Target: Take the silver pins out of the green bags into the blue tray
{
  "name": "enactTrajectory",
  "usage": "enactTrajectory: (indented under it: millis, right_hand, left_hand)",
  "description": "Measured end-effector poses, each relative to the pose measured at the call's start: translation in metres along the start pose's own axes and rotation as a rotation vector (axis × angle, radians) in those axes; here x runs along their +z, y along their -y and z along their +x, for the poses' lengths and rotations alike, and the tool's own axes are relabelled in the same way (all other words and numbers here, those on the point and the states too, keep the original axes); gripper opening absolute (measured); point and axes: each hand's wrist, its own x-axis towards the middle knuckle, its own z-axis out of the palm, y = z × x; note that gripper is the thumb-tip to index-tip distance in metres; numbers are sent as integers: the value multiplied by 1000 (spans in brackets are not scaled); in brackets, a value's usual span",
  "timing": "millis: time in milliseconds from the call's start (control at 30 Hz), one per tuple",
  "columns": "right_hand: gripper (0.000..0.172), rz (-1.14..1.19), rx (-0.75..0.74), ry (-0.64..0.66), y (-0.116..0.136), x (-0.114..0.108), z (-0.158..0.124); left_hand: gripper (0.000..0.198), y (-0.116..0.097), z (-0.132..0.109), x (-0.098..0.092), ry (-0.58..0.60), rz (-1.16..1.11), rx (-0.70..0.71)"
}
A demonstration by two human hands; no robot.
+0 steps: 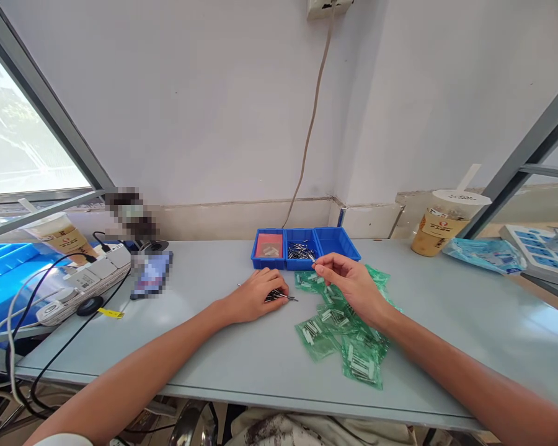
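Note:
My left hand rests on the table, its fingers curled over a bundle of thin metal rods whose ends stick out on both sides. The palm hides most of them. My right hand pinches a small metal part between thumb and fingertips, close to the blue bin's front edge. Short dark and silvery metal pieces lie in the middle section of the blue bin. Under and beside my right hand are several green plastic bags with slim metal pieces inside.
A power strip with cables lies on the left, near a phone. Drink cups stand at the left and right. A blue plastic packet lies by the right cup. The wall closes off the table's back.

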Motion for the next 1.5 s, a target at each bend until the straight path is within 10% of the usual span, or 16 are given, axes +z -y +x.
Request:
enactTrajectory:
  millis: [1500]
  right_hand:
    - [39, 24, -17, 104, -6, 1, 0]
  left_hand:
    - [18, 1, 0, 0, -3, 8, 14]
